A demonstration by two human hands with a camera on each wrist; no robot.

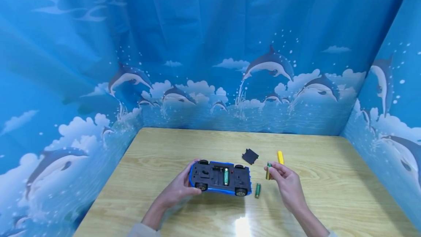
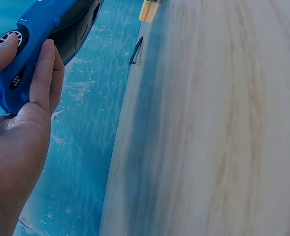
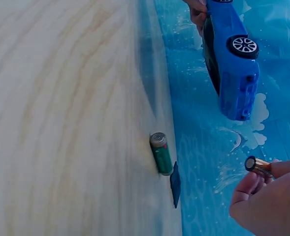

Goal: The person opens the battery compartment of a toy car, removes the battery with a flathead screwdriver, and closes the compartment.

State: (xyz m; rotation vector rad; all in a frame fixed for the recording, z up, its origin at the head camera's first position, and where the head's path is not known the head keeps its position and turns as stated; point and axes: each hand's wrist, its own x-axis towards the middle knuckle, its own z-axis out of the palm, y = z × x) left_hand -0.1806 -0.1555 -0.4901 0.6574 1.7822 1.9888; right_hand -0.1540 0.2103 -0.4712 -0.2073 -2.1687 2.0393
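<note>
Toy car (image 1: 219, 183), underside showing one battery (image 1: 226, 177), is held above the table (image 1: 158, 149) by the left hand (image 1: 178, 190), thumb and fingers around one end; the right hand (image 1: 288, 185) pinches a second battery (image 1: 268, 174).

I see a pale wood-grain surface (image 1: 342, 185) beneath the right hand (image 1: 288, 184), and beyond that hand a blue backdrop (image 1: 200, 21) printed with leaping dolphins (image 1: 270, 63) and white clouds (image 1: 80, 129). My feed shows glare (image 1: 242, 226) to its lower left.

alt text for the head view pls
A left hand holds a blue toy car, one battery in its underside; the right hand pinches another battery. A third battery, black cover and yellow object lie on a wooden table.
</note>
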